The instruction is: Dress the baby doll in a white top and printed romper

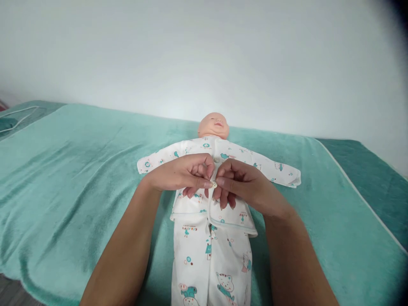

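A baby doll (214, 124) lies on its back, dressed in a white printed baby shirt (236, 214) and matching trousers (191, 263). Over the shirt's front opening, my left hand (191, 172) is closed, thumb and finger pinching the edge at a small pale button (213, 184). My right hand (240, 182) meets it from the other side, its thumb and finger also pinched on the shirt edge by that button. Another button (216, 160) shows higher up, near the chest. Below my hands the front edges hang loose and apart. Whether the button is through its hole cannot be made out.
A light green blanket (79, 170) with soft folds lies under the doll. Darker green cloth (366, 178) with white piping shows at the right and far left. A pale wall (204, 55) rises behind. Dark floor (15, 293) shows at the lower left.
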`<state>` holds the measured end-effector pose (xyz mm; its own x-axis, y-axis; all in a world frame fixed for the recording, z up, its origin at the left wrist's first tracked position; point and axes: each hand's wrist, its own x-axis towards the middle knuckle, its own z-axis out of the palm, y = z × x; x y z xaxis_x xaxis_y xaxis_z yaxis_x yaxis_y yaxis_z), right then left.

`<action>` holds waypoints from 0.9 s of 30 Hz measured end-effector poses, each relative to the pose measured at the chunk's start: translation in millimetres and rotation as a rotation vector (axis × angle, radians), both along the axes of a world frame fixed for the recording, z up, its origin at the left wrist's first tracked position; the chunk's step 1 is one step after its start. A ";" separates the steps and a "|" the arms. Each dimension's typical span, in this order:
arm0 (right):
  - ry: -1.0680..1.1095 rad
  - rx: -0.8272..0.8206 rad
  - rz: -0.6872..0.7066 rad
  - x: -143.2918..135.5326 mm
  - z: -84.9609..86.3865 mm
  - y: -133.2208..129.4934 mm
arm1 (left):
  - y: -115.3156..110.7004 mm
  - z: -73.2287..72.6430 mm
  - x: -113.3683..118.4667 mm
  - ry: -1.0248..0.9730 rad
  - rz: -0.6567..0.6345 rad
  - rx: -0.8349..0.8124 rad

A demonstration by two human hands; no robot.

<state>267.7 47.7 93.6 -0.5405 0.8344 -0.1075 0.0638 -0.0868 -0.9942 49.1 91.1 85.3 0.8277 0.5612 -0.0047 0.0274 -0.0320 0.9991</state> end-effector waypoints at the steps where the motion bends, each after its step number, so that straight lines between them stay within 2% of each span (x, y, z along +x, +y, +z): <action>1: -0.016 0.007 0.006 -0.1 1.0 -0.3 | 0.4 -0.7 -0.1 -0.005 -0.003 -0.010; 7: -0.022 0.011 0.018 -1.4 4.9 -1.0 | 1.0 -2.4 0.6 -0.016 0.009 -0.064; 12: -0.003 0.010 0.017 -2.0 4.3 0.1 | -1.1 2.5 1.3 0.042 0.001 -0.088; 17: 0.022 0.013 -0.033 -1.7 1.2 0.8 | -2.7 7.2 -0.5 0.157 -0.078 -0.094; 22: 0.156 -0.002 -0.114 1.4 -4.9 3.0 | -0.4 2.9 -5.2 0.066 -0.090 -0.094; 24: 0.226 -0.019 -0.160 3.2 -6.5 4.4 | 0.5 -0.3 -5.6 -0.003 -0.042 -0.081; 27: 0.312 -0.037 -0.239 5.7 -7.4 6.1 | 1.5 -4.5 -2.2 -0.144 0.122 -0.050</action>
<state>273.4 53.8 86.1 -0.3433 0.9392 -0.0012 -0.2674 -0.0990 -0.9585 46.8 92.6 80.8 0.7476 0.6595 0.0784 -0.1155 0.0128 0.9932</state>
